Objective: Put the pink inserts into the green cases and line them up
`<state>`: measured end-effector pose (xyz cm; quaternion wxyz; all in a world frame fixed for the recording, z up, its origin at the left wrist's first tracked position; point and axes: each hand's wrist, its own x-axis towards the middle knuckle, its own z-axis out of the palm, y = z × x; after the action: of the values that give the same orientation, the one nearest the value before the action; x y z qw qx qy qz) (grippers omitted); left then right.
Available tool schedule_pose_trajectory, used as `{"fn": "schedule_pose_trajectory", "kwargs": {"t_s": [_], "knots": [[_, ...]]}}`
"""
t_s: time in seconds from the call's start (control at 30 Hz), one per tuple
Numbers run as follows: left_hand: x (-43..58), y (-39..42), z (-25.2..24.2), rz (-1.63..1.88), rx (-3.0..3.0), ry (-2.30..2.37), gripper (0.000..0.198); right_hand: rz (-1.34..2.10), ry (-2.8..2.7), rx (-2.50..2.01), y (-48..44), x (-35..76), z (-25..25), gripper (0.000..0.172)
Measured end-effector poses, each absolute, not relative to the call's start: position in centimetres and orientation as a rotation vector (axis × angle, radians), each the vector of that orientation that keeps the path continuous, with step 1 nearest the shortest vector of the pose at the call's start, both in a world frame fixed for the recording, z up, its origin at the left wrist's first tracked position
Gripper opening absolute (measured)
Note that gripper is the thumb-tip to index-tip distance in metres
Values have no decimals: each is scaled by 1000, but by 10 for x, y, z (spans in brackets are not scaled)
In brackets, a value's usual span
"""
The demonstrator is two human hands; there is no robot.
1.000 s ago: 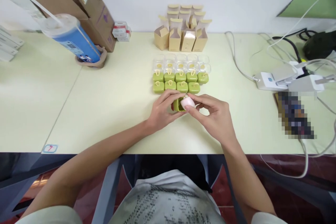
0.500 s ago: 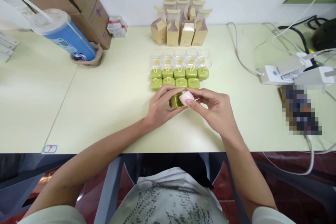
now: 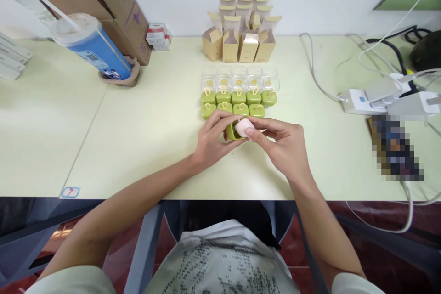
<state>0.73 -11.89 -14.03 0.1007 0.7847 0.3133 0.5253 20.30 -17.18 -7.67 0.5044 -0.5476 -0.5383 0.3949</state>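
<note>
My left hand [image 3: 211, 142] is curled around a small green case [image 3: 232, 132], its open side turned to the right. In my right hand [image 3: 285, 146], a smooth pale pink rounded block [image 3: 244, 127] is pinched between thumb and fingers, at the mouth of the case and partly inside it. Just beyond my hands, two rows of similar green cases [image 3: 238, 97] with cream loops stand on the table. Behind them lie rows of clear plastic covers [image 3: 239, 72] with yellow marks. My fingers hide part of the held case.
Open kraft boxes [image 3: 230, 47] stand against the wall. A blue cup [image 3: 101, 53] in a cardboard holder, a large carton [image 3: 129, 23] and small red-white boxes [image 3: 159, 36] are at left. To the right are a power strip [image 3: 360, 101], cables and a pixelated phone-like object [image 3: 394, 147].
The whole view has shifted slightly, so table items appear a little further right. The pink block sits slightly deeper into the green case; both hands keep their hold.
</note>
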Motion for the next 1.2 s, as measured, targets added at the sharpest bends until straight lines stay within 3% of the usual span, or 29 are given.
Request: {"fn": "schedule_pose_trajectory", "kwargs": {"t_s": [0.37,0.6,0.8,1.0,1.2], "knots": [[8,-117,-144,1789,2346,896,41,829,-1219,-1319,-180,174,-92,35],[9,-119,-146,1391,1994,743,63,803,-1462,-1192,-161,194,-87,34],[6,-109,-147,1345,1912,656,43,860,-1615,-1060,-136,224,-88,43],[3,-106,-146,1428,1896,661,35,933,-1608,-888,-136,226,-102,30],[6,-111,-143,1386,1969,688,40,729,-1576,-1016,-143,217,-110,25]]}}
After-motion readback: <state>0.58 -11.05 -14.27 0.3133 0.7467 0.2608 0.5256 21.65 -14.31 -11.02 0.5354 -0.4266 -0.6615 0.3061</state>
